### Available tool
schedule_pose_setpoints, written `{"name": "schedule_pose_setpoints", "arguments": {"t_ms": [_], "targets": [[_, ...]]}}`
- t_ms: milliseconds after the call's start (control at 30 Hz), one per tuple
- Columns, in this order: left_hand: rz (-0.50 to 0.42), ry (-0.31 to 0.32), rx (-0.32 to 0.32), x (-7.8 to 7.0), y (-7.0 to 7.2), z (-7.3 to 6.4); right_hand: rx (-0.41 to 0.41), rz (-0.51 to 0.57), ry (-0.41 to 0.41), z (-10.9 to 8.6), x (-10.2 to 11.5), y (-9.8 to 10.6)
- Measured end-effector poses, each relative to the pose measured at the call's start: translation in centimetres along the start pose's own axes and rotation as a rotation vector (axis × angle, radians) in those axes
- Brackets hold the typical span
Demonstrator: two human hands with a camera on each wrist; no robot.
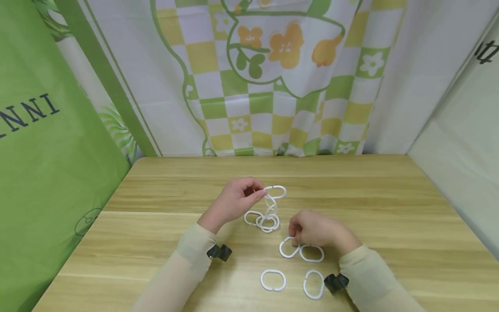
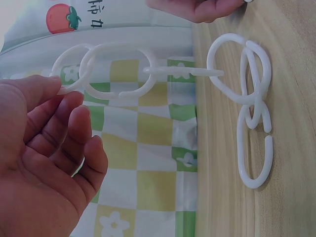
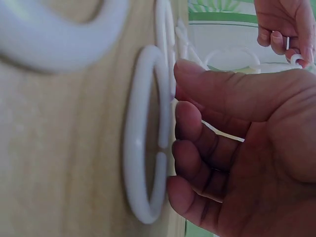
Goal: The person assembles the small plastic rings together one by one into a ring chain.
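Note:
My left hand (image 1: pixel 238 199) pinches the end of a chain of white plastic links (image 2: pixel 119 46) between thumb and fingertips. The chain hangs from that hand, and its lower links (image 1: pixel 278 223) lie bunched on the table. To the right and nearer, my right hand (image 1: pixel 321 229) reaches down with its thumb and fingertips on a loose white link (image 1: pixel 280 248). A second loose link (image 1: pixel 312 261) lies right beside that one, under the hand. In the right wrist view, a link with a small gap in its side (image 3: pixel 133 133) lies close to the curled fingers.
Two more white links lie nearer on the wooden table (image 1: pixel 156 268): one on the left (image 1: pixel 273 271), one on the right (image 1: pixel 322 284) close to the right wrist's camera. A checkered curtain (image 1: pixel 273 104) hangs behind the table. Green cloth (image 1: pixel 46 173) hangs along the left side.

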State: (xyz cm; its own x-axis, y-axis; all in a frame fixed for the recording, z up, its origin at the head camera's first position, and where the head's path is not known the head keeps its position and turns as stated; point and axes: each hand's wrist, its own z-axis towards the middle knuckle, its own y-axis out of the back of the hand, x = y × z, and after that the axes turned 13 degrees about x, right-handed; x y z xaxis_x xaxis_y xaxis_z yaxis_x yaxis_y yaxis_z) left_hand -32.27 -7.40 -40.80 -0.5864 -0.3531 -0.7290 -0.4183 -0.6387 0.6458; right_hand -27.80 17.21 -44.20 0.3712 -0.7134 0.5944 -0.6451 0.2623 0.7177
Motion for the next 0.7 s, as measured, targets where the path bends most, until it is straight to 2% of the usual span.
{"name": "schedule_pose_setpoints", "arguments": {"t_ms": [400,533,700], "targets": [[0.001,-0.001,0.026,0.0,-0.2,0.0,-0.006,-0.055,-0.073,0.0,0.8,-0.7],[0.005,0.007,0.037,0.2,-0.4,0.0,-0.02,-0.001,-0.043,-0.5,0.6,0.0],[0.002,0.009,0.054,0.3,-0.8,0.2,-0.093,0.086,0.026,-1.9,0.6,2.0]]}}
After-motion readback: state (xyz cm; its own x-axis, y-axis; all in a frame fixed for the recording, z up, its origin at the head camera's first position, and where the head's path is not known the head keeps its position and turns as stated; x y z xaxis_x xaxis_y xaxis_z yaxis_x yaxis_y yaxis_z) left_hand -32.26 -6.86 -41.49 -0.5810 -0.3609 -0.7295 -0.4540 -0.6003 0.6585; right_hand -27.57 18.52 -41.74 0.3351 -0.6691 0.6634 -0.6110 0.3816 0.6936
